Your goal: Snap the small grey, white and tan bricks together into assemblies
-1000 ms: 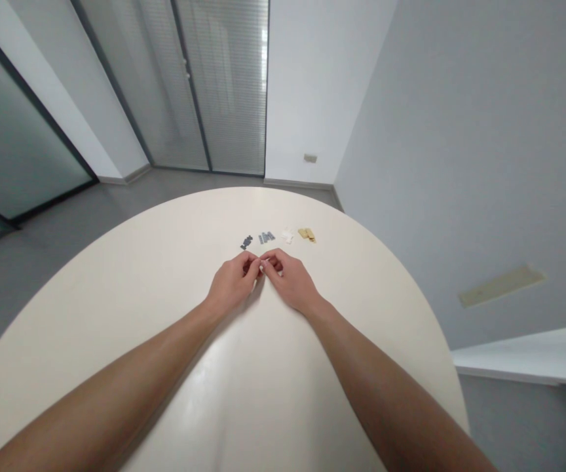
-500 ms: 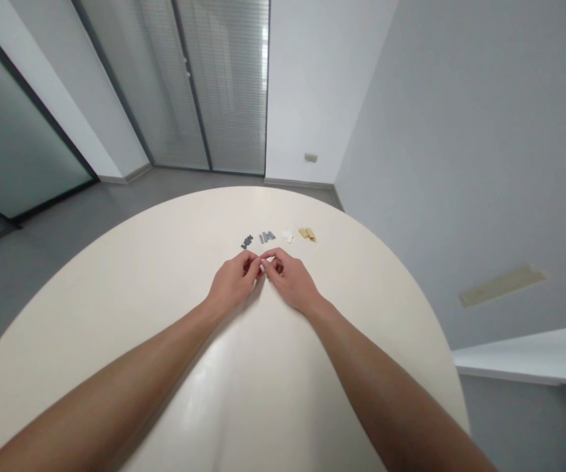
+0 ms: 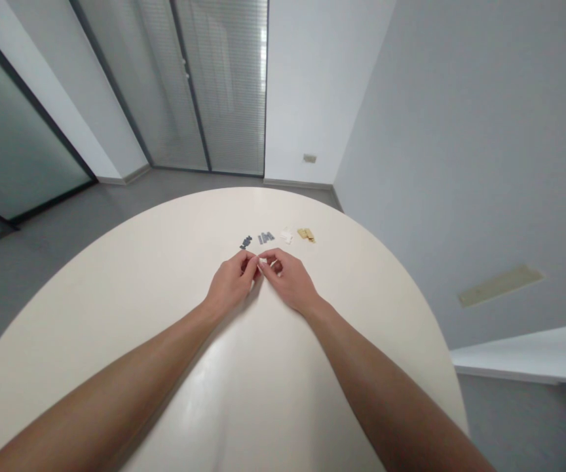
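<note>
Bit in the fingers: a tiny white piece (image 3: 263, 261), right at the fingertips where both hands meet, just on the near side of the grey pieces (image 3: 266, 238).
Left hand (image 3: 232, 280): thumb and fingers pinched in on that white piece, near side of the grey pieces and a touch left.
Right hand (image 3: 290, 280): same deal, pinching the white piece too, near side of the grey pieces and a bit right.
Look of it: white and really small; fingers cover most of it, so can't tell its shape, sorry.
Grey pieces: a few slim strips lying loose, side by side.
Dark pieces (image 3: 246, 242): almost black, bunched just left of the grey pieces.
White pieces (image 3: 286, 236): little cluster just right of the grey pieces, edges kinda melt into the tabletop.
Yellow pieces (image 3: 306, 235): mustardy flat bits, overlapping, further right of the grey pieces.
Table (image 3: 361, 269): big, rounded, cream, slightly shiny, under the grey pieces.
Room: glass partition (image 3: 236, 105) with blinds beyond the grey pieces, grey floor (image 3: 126, 196), plain grey wall (image 3: 474, 144) off to their right.
</note>
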`<state>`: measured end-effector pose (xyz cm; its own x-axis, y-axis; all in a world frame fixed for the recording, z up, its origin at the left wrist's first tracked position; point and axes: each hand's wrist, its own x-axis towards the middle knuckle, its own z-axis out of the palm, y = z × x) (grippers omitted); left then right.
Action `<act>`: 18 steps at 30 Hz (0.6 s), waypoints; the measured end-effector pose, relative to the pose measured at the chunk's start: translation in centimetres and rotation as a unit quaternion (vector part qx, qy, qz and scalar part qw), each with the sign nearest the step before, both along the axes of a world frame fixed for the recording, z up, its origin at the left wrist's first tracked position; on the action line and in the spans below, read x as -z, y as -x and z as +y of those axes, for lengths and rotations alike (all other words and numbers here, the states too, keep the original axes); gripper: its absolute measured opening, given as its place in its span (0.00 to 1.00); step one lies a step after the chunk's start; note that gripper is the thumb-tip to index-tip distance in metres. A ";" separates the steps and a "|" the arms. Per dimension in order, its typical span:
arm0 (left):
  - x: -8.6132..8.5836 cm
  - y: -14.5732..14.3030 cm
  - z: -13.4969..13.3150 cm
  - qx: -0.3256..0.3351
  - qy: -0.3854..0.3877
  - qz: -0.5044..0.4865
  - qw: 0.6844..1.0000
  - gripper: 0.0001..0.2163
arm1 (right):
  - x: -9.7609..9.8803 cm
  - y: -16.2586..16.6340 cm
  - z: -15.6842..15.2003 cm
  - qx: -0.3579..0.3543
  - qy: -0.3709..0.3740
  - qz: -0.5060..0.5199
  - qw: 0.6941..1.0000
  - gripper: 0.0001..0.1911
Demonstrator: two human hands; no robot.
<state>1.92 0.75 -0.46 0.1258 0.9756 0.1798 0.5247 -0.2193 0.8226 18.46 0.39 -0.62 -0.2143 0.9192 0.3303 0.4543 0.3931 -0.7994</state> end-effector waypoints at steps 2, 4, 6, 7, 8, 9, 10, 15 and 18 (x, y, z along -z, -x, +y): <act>0.0 0.0 0.0 0.001 -0.001 -0.004 1.000 0.16 | 0.1 0.0 0.1 -0.002 0.001 0.006 1.000 0.11; 0.0 0.0 0.0 0.001 -0.008 -0.005 1.000 0.16 | 0.2 0.0 0.2 -0.003 0.000 0.011 1.000 0.11; 0.0 0.0 0.1 0.000 -0.013 -0.010 1.000 0.16 | 0.2 0.0 0.2 -0.003 0.000 0.014 1.000 0.11; 0.1 0.0 0.1 0.000 -0.013 -0.014 1.000 0.16 | 0.2 0.0 0.2 -0.003 0.001 0.016 1.000 0.11; 0.1 0.0 0.1 0.000 -0.012 -0.020 1.000 0.16 | 0.2 0.0 0.2 -0.003 0.001 0.016 1.000 0.11; 0.1 0.0 0.1 0.000 -0.010 -0.026 1.000 0.16 | 0.2 0.0 0.2 -0.002 0.002 0.017 1.000 0.11; 0.2 0.0 0.1 0.000 -0.009 -0.032 0.999 0.16 | 0.2 0.0 0.2 0.000 0.003 0.018 1.000 0.11; 0.2 0.0 0.0 -0.002 -0.005 -0.042 0.999 0.15 | 0.0 0.0 0.1 0.004 0.008 0.017 1.000 0.11; 0.1 0.0 0.0 -0.003 -0.005 -0.044 0.999 0.15 | -0.2 0.0 0.0 0.003 0.007 0.016 1.000 0.11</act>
